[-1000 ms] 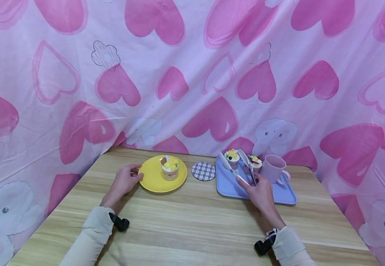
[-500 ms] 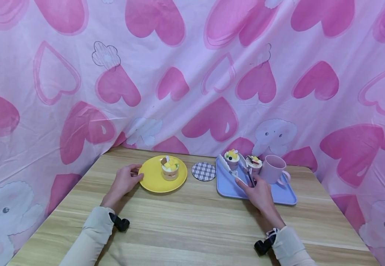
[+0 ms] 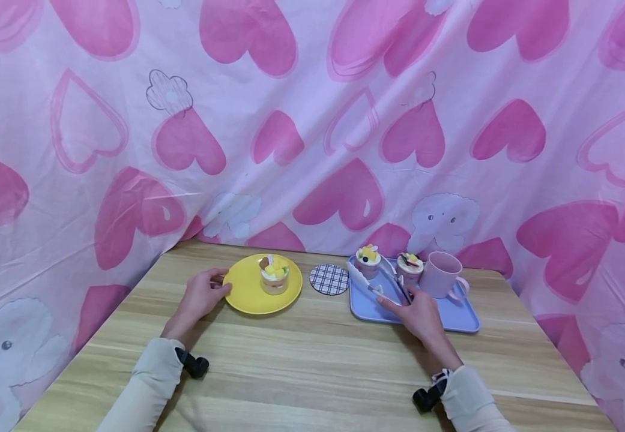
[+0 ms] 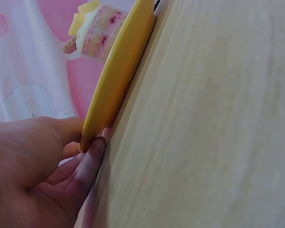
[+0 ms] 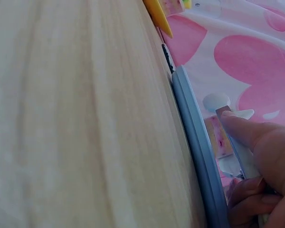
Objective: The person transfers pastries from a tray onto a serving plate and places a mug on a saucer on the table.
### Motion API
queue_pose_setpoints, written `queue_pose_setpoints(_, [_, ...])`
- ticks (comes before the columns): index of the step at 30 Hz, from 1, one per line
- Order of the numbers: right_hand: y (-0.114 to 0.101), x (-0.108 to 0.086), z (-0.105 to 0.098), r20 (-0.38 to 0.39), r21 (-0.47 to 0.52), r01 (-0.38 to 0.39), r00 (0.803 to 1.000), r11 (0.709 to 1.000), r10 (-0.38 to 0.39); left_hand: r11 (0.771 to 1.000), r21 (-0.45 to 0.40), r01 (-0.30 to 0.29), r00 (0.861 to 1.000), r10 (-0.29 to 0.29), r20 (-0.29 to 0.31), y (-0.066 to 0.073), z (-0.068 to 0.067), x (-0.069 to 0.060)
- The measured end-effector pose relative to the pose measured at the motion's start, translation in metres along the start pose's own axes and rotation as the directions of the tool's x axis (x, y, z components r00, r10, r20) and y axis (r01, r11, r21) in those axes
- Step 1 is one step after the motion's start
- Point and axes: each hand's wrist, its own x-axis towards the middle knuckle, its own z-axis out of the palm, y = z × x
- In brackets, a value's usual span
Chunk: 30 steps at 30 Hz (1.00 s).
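Note:
My left hand [image 3: 200, 295] pinches the left rim of a yellow plate [image 3: 242, 294], thumb above and fingers beneath in the left wrist view. On that plate stands a clear dessert cup [image 3: 274, 287] topped with yellow fruit pieces. My right hand [image 3: 420, 315] holds metal serving tongs [image 3: 363, 282] over the blue tray [image 3: 371, 312]. Their spread tips lie either side of a fruit-topped dessert cup [image 3: 368, 270] at the tray's back left; whether they touch it I cannot tell. A second dessert cup [image 3: 409, 275] stands right of the tongs.
A pink mug [image 3: 439, 279] stands on the tray's right part, its handle facing right. Between plate and tray lies a round checked coaster [image 3: 329, 279]. A pink heart-patterned cloth [image 3: 312, 144] hangs behind the wooden table [image 3: 301, 366].
The tongs have moved left and lower, away from the right dessert cup, so their tips now flank the left one. My left hand stays on the plate's rim.

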Motion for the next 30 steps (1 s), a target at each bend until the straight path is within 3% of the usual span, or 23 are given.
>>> queue_pose_setpoints(12, [0.0028,0.0012,-0.0032,0.053,-0.024,-0.086,0.995,0.996,0.087,1.000,-0.003,0.009,1.000,-0.009,0.006,0.0009,0.0011,0.0001])
queue_pose_setpoints(21, [0.0053,0.0022,-0.0020,0.051,-0.014,-0.031,0.998,0.999,0.032,1.000,-0.012,-0.018,1.000,0.018,-0.013,0.0003,0.0008,-0.0009])
queue_pose_setpoints(30, [0.0060,0.0009,-0.0018,0.036,-0.011,-0.013,0.999,1.000,0.013,1.000,-0.011,0.009,1.000,-0.009,0.003,0.0003,0.0005,-0.0002])
